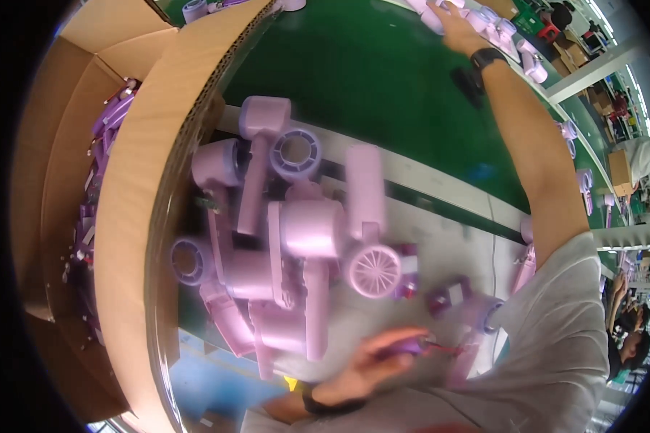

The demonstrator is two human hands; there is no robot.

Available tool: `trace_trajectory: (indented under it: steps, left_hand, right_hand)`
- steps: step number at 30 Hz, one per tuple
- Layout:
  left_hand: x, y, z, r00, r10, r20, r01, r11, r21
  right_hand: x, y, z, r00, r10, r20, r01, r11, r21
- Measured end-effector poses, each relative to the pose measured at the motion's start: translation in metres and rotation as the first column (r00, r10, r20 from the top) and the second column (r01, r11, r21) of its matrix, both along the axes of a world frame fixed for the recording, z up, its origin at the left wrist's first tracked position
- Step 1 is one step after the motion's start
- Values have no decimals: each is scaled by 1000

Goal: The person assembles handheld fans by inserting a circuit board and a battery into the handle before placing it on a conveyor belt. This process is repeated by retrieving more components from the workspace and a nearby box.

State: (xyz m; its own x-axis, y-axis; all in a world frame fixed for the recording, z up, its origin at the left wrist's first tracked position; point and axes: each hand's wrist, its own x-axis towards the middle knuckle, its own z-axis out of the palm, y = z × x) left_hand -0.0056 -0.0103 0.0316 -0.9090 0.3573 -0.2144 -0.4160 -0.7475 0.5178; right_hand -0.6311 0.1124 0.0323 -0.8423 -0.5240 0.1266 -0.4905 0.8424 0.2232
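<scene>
Green surface (361, 79), one carton (133, 224); left hand (365, 366) holds one purple part (410, 346).

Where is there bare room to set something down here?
Widest: the green surface, between the box and the right forearm. A smaller grey table patch lies between the white rail and the purple parts. Crowded: the heap of pink fans beside the box.

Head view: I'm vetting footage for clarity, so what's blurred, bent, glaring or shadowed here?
In the head view, the left hand and its purple part look smeared, probably by motion; the carton has edges bowed by the fisheye; lamps at right glare white; the green surface carries a dark patch beside the right watch, shadow or reflection, I can't tell.
</scene>
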Motion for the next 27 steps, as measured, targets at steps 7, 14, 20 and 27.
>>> trace_trajectory:
  steps: [7, 14, 20, 27]
  left_hand:
    - [-4, 0, 5, 987, -33, -157, 12, 992, -129]
    - [-4, 7, -3, 999, 7, -33, -8, 999, -48]
    - [-10, 9, -14, 994, 60, -87, -67, 994, -82]
    - [-20, 11, -24, 974, 6, -227, -37, 991, -131]
  right_hand:
    - [-15, 25, -32, 756, 546, -360, -654, 615, -440]
    - [189, 3, 134, 967, 110, -231, -238, 718, -654]
    - [252, 66, 193, 865, 385, 321, 25, 606, -795]
    - [273, 66, 32, 360, 511, 780, 664, 447, -599]
